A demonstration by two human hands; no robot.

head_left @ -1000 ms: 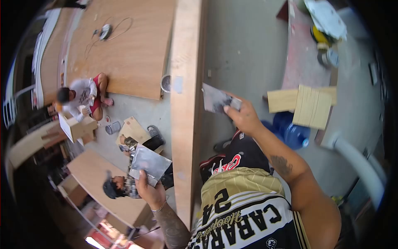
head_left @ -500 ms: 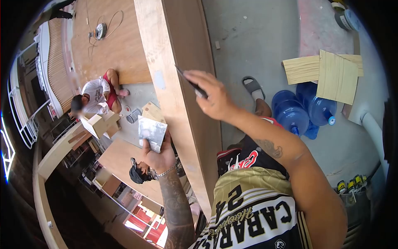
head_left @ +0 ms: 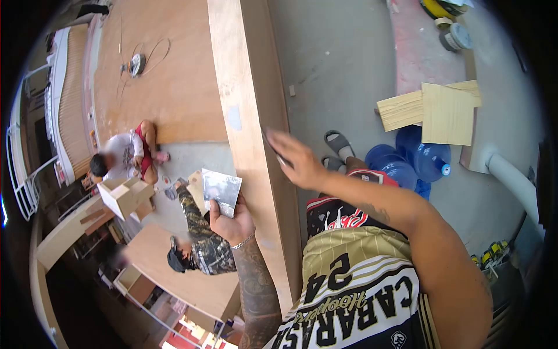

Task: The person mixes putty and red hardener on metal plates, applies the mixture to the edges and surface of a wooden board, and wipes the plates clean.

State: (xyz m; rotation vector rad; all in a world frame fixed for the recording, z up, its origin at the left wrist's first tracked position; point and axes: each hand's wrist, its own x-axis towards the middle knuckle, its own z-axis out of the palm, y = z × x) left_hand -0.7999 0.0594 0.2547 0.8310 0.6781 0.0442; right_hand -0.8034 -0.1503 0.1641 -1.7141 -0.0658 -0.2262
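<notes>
My left hand (head_left: pixel 232 225) grips a flat metal plate (head_left: pixel 221 191) smeared with pale filler, its thumb lying over the near edge. Closed around a dark putty knife (head_left: pixel 281 156), seen nearly edge-on, is my right hand (head_left: pixel 303 163); motion blurs its fingertips. The knife overlaps the side face of a long wooden beam (head_left: pixel 237 64) that runs between the two hands. On the beam's pale face, above the plate in view, there is a light grey filler patch (head_left: pixel 233 118).
Blue water bottles (head_left: pixel 395 166) lie to the right, beside loose boards (head_left: pixel 447 113). One person (head_left: pixel 119 157) sits on the floor at left near a wooden box piece (head_left: pixel 125 198). Another person in camouflage (head_left: pixel 209 250) is beyond my left arm. A corded tool (head_left: pixel 137 65) rests on the panel.
My right hand has moved down in view with the putty knife. The plate has shifted slightly right with my left hand. The person in camouflage now shows an outstretched arm. The view has shifted.
</notes>
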